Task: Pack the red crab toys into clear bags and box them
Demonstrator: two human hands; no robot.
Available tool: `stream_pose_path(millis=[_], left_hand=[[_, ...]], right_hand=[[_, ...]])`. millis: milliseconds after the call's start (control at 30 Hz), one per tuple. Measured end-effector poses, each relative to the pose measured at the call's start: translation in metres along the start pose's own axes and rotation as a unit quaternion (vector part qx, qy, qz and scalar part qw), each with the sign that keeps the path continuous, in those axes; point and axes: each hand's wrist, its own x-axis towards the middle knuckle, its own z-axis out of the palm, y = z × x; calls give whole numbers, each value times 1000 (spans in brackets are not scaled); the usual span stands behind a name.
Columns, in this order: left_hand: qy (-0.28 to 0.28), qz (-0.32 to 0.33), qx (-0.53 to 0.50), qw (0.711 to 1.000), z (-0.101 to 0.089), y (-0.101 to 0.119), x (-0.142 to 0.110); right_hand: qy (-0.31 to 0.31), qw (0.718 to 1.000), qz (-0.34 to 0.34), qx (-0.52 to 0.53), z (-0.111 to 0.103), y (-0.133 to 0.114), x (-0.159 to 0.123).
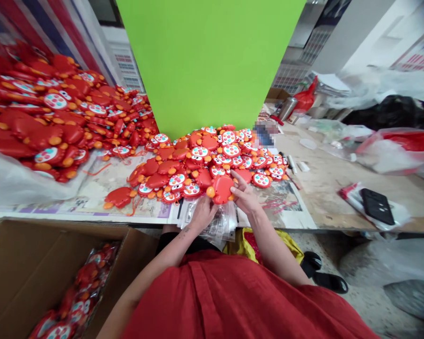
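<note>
Both my hands are at the table's front edge, holding a red crab-shaped plastic toy [222, 189] with orange claws. My left hand [203, 214] grips its lower left side, near a stack of clear plastic bags [216, 227]. My right hand [245, 195] presses on its right side, with the fingers spread over the edge. Directly beyond my hands lies a heap of similar crab toys [205, 162], with white dotted faces and loose red strings. The toy's underside is hidden by my fingers.
A larger heap of crab toys [56, 117] fills the left. An open cardboard box [31, 263] of bagged toys stands below it. A green board [205, 61] rises behind the heap. Newspaper covers the table [325, 188], which also holds plastic bags and a black phone [377, 206].
</note>
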Motion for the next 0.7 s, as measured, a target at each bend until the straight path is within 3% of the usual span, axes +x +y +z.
stream_pose_path(millis=[133, 267, 400, 500, 700], left_hand=[[12, 15, 5, 1000, 2, -5, 0], [20, 25, 14, 999, 2, -3, -2], [-18, 72, 76, 994, 0, 3, -3], [-23, 83, 102, 991, -1, 6, -3], [-9, 50, 123, 991, -4, 10, -3]], right_hand=[[-51, 998, 15, 24, 9, 7, 0], [-5, 999, -42, 21, 6, 15, 7], [61, 988, -84, -118, -6, 26, 8], [54, 972, -80, -216, -15, 33, 4], [30, 951, -83, -297, -24, 32, 2]])
